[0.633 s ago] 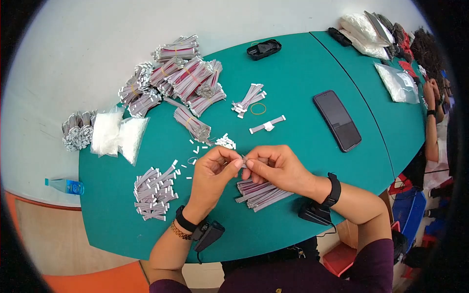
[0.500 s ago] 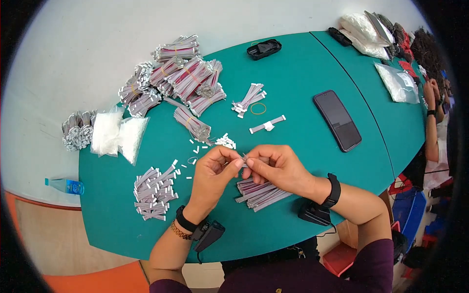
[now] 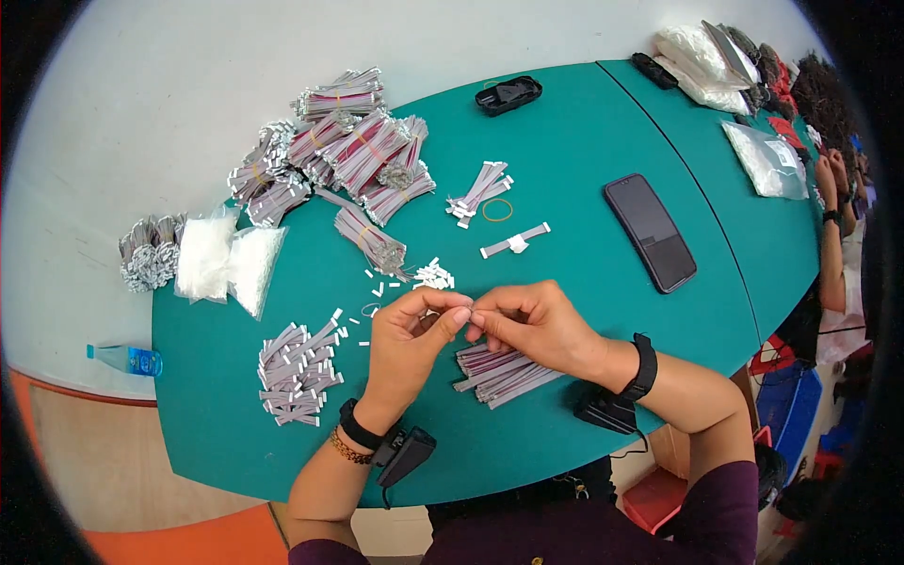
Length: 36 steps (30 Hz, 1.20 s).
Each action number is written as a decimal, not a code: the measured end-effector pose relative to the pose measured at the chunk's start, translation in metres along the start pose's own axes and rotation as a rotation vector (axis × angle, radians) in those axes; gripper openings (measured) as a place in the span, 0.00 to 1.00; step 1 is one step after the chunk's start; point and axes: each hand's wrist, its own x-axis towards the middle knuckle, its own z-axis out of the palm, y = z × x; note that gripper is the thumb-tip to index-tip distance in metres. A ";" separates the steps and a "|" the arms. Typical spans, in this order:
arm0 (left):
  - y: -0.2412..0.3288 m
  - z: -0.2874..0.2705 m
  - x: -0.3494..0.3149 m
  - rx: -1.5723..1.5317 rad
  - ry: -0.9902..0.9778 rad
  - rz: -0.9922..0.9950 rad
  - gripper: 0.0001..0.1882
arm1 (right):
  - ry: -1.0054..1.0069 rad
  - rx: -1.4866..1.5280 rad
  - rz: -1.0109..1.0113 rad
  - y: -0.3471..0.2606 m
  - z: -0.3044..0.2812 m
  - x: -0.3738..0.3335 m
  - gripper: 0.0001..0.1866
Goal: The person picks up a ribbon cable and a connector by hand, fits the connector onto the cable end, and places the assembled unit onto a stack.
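Observation:
Fingertip to fingertip, my left hand (image 3: 407, 331) and my right hand (image 3: 546, 328) pinch together above the middle of the table. A tiny piece sits between their thumbs and forefingers, too hidden to name. Below my right hand lies a stack of flat grey ribbon cables (image 3: 504, 379) with a purplish stripe. Just beyond my left hand is a small heap of white plastic connectors (image 3: 433, 275), with a few scattered pieces nearby. To the left of my left forearm spreads a loose pile of short grey ribbon cables with white ends (image 3: 299, 372).
Rubber-banded cable bundles (image 3: 363, 151) pile up at the far left, beside clear bags of white parts (image 3: 207, 254). A phone (image 3: 650, 233) lies on the right, a black case (image 3: 508, 95) at the back. A bottle (image 3: 125, 359) stands off the left edge. Another person's arm (image 3: 832, 254) shows far right.
My fingertips have drawn slightly closer together, and the small grey piece that showed between them is now mostly covered. Nothing on the table has visibly moved.

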 end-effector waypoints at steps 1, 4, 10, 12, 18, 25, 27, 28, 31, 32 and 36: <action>0.000 0.000 0.000 0.010 0.007 0.002 0.05 | -0.001 0.000 0.000 0.000 0.000 0.000 0.08; -0.002 -0.001 0.000 0.013 -0.001 0.001 0.05 | 0.007 -0.172 -0.079 0.000 -0.001 0.001 0.07; -0.009 -0.004 -0.001 -0.027 -0.038 -0.003 0.06 | 0.050 -0.079 -0.085 -0.002 0.002 0.000 0.06; -0.008 -0.002 0.001 -0.068 -0.046 -0.024 0.06 | 0.052 0.002 -0.105 0.001 0.002 0.000 0.06; -0.004 -0.001 0.000 -0.070 -0.031 -0.033 0.07 | 0.032 0.140 -0.045 -0.004 -0.001 0.002 0.05; -0.003 -0.001 0.000 -0.038 -0.020 0.005 0.07 | 0.031 0.144 -0.022 -0.003 -0.001 0.003 0.05; -0.002 0.000 -0.001 -0.035 -0.015 0.006 0.07 | 0.020 0.122 -0.022 -0.004 -0.001 0.003 0.05; -0.002 0.000 -0.001 -0.032 -0.010 0.006 0.06 | 0.015 0.111 -0.022 -0.004 -0.001 0.003 0.05; -0.002 -0.001 -0.001 -0.029 -0.016 0.011 0.06 | 0.009 0.113 -0.014 -0.002 -0.002 0.004 0.05; -0.002 -0.002 -0.001 -0.029 -0.026 0.015 0.06 | 0.007 0.114 -0.011 -0.002 -0.002 0.004 0.05; -0.002 -0.002 0.000 -0.050 -0.039 0.012 0.06 | 0.024 0.104 -0.005 -0.004 -0.002 0.003 0.04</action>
